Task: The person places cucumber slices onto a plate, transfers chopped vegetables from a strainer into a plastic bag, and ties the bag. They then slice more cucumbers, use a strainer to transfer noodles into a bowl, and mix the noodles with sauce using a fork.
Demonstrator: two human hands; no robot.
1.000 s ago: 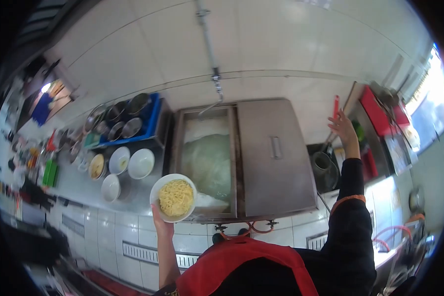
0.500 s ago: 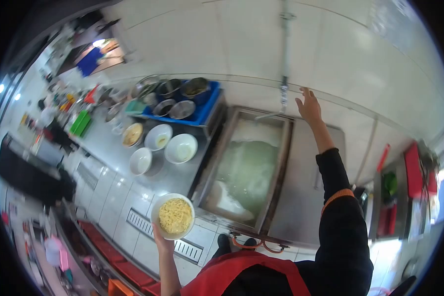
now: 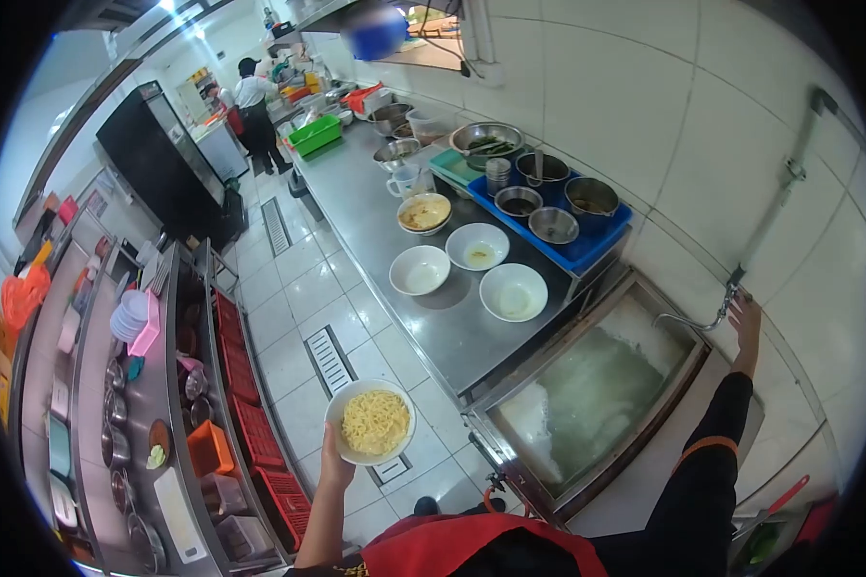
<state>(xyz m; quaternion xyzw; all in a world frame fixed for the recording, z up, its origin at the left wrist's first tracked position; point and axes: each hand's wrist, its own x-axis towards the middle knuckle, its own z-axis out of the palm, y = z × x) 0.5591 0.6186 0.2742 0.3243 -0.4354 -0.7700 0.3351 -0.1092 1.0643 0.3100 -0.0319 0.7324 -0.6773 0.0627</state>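
My left hand [image 3: 334, 462] grips a white bowl [image 3: 410, 423] from its near left side and holds it above the floor. Yellow noodles [image 3: 375, 423] fill the bowl. Far to the right, my right hand [image 3: 745, 319] is at the tap [image 3: 729, 293] on the wall pipe, its fingers around the tap's valve end and partly hidden. The tap's thin spout [image 3: 683, 321] points over a steel vat [image 3: 659, 409] of cloudy, foamy greenish water.
A steel counter [image 3: 356, 207] carries white bowls [image 3: 420, 270], a bowl of yellowish food [image 3: 423, 213] and a blue tray [image 3: 601, 245] with metal pots. Shelves with red crates [image 3: 255, 433] stand on the left. A floor drain [image 3: 329, 358] runs between. Co-workers [image 3: 255, 106] stand far back.
The view has swung left, showing more of the counter and shelves. My right hand has gone from spread in the air to the tap. My left hand still holds the bowl of noodles.
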